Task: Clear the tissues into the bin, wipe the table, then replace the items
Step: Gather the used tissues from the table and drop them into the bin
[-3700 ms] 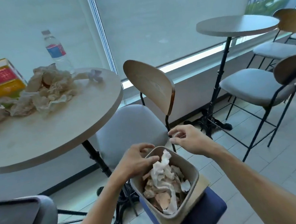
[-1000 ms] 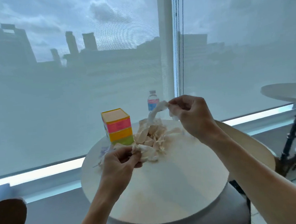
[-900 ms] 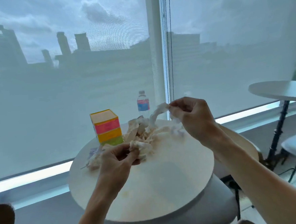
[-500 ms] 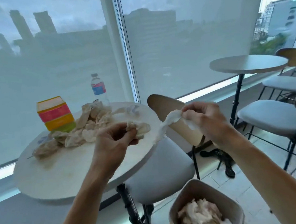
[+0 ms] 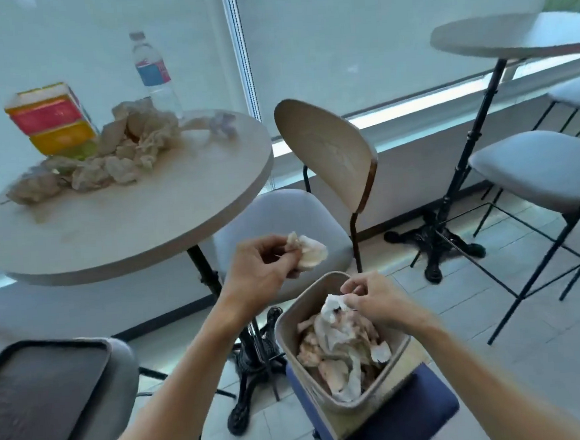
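Observation:
A beige bin (image 5: 339, 405) stands on a dark blue stool, filled with crumpled tissues. My right hand (image 5: 373, 298) is over the bin's mouth and pinches a white tissue (image 5: 332, 308) that hangs into it. My left hand (image 5: 262, 268) hovers just left of and above the bin and grips a crumpled tissue (image 5: 306, 249). On the round table (image 5: 137, 216) at the upper left lies a heap of used tissues (image 5: 105, 153). A striped box (image 5: 51, 121) and a water bottle (image 5: 153, 69) stand behind the heap.
A chair (image 5: 325, 152) with a wooden back stands between the table and the bin. A second round table (image 5: 509, 37) and more stools (image 5: 539, 168) are at the right. A dark tray (image 5: 37, 402) lies on a seat at the lower left.
Both hands have carried their tissues from the table down to the bin. My view has swung right and down. The right hand's tissue now hangs inside the bin's mouth.

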{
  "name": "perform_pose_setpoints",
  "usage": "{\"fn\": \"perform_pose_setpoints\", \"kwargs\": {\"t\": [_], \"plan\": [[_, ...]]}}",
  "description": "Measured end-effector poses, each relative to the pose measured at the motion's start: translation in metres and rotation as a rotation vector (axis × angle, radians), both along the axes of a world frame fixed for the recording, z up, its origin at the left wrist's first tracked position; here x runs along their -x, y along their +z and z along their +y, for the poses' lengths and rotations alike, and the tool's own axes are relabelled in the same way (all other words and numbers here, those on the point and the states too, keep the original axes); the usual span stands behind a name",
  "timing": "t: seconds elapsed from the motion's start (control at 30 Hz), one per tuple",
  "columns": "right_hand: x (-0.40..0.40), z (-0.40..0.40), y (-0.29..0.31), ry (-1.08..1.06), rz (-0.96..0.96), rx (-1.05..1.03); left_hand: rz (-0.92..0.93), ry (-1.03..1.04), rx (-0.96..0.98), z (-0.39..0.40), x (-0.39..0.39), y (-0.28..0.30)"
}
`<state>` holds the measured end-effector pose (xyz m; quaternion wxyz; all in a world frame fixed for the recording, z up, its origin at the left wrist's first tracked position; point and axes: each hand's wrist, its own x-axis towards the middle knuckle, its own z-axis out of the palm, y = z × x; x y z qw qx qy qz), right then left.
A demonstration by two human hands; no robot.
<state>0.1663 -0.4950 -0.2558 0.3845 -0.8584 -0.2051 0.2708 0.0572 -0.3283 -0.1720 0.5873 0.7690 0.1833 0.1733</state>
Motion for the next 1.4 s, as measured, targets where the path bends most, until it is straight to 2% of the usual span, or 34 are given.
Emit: {"fn": "perform_pose_setpoints", "kwargs": {"t": [0.1,0.2,0.33,0.47,0.67,0.77,0.93,1.17,1.4], "plan": [[-0.003,-0.004,-0.011,0.034,-0.004,0.09,0.145,0.027,-0.033,-0.01,0.0,-0.04],[-0.009,-0.001,-0.003,0.019,-0.034,0.04,0.299,-0.005,-0.145,-0.015,-0.001,-0.076],[-0.014,0.013,0.02,-0.013,-0.104,-0.066,0.462,-0.168,-0.246,-0.016,0.001,-0.081],[-0.009,0.038,0.06,0.062,-0.128,-0.182,0.293,-0.129,-0.307,-0.001,0.013,-0.046],[0.011,0.11,0.132,0.211,-0.206,-0.361,-0.009,-0.034,-0.414,0.061,0.047,0.056],[0.028,0.164,0.164,0.257,-0.197,-0.454,-0.07,0.086,-0.487,0.116,0.067,0.093],[0.049,0.243,0.19,0.311,-0.267,-0.503,-0.079,0.25,-0.567,0.202,0.091,0.119],[0.07,0.338,0.206,0.368,-0.382,-0.443,0.071,0.412,-0.632,0.313,0.112,0.116],[0.086,0.405,0.208,0.365,-0.545,-0.2,0.44,0.383,-0.765,0.37,0.099,0.092]]}}
